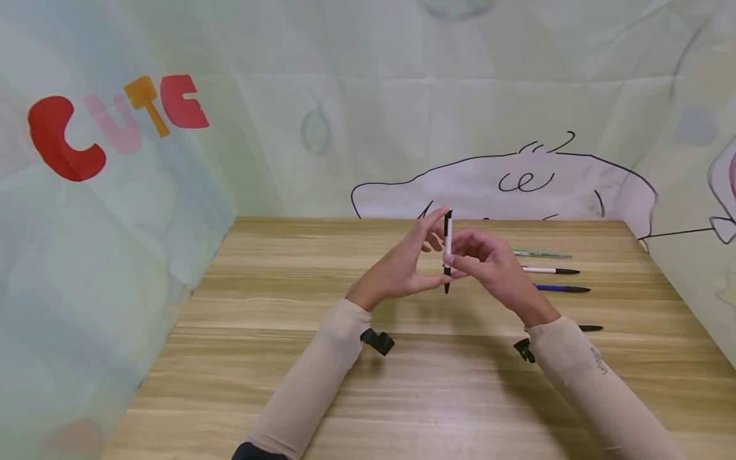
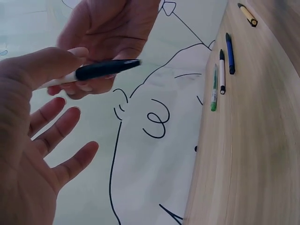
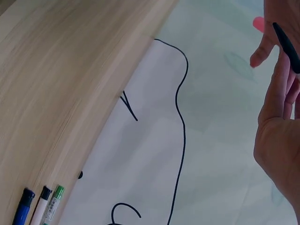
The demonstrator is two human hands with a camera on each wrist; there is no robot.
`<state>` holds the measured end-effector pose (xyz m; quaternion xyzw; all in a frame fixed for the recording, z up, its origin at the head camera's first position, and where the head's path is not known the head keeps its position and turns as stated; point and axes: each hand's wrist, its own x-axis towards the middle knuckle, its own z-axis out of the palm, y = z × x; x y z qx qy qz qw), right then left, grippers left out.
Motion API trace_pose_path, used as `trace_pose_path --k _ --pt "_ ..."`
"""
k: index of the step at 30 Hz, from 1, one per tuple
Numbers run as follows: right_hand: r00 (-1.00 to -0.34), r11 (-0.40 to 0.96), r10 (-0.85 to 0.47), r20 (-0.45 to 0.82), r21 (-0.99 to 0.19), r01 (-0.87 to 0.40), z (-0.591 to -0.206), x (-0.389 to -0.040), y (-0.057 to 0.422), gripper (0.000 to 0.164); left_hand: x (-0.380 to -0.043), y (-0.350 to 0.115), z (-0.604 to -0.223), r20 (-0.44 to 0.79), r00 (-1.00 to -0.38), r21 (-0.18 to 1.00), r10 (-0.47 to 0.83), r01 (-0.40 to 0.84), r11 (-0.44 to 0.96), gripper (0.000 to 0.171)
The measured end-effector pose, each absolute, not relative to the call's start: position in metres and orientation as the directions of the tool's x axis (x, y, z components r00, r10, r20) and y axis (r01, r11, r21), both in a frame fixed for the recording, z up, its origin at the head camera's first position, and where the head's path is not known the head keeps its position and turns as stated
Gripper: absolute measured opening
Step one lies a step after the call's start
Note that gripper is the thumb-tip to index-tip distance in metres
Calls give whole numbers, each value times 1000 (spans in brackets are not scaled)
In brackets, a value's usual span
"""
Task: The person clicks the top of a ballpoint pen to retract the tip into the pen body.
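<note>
A white pen (image 1: 448,246) with black ends stands nearly upright between both hands, above the wooden table. My right hand (image 1: 496,268) pinches its barrel below the middle with thumb and fingers. The left hand (image 1: 397,265) has its index fingertip at the pen's top end and its thumb against the lower part. In the left wrist view the remaining left fingers (image 2: 70,124) are spread away from the pen. The right wrist view catches only the dark end of the pen (image 3: 287,47) beside the hands.
Right of the hands, a green-and-clear pen (image 1: 543,254), a white pen (image 1: 552,270) and a blue pen (image 1: 562,289) lie in a row on the table (image 1: 287,370). A yellow pen (image 2: 247,15) lies nearer, partly behind the right forearm. Printed cloth walls border the table.
</note>
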<state>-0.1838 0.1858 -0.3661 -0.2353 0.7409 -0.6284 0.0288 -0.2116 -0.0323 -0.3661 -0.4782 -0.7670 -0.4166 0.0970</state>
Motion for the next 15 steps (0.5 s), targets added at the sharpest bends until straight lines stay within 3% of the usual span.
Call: trace_pose_path --k 8,15 --pt "-862 190 -452 230 -919 -345 -366 -184 192 17 -206 -58 -362 505 -585 581 634 774 251 99" --pt "-882 250 -438 176 -918 -307 -368 -182 208 18 -205 -83 -367 494 -628 588 602 751 301 97"
